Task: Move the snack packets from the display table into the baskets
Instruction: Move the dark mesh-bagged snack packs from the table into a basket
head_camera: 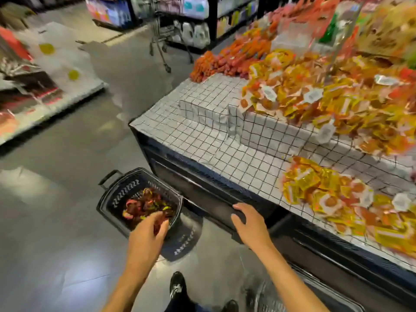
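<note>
A black basket stands on the floor beside the display table, with red and yellow snack packets inside. My left hand hangs over the basket's near rim, fingers curled round a few dark red packets. To the right, my right hand is held in front of the table's dark side, fingers spread and holding nothing. Heaps of yellow and orange snack packets lie on the checked tablecloth, with a larger pile on the raised tier behind.
A second dark basket sits partly under the first. My shoes are on the grey floor below. A metal trolley stands in the aisle. Shelves with goods line the left side.
</note>
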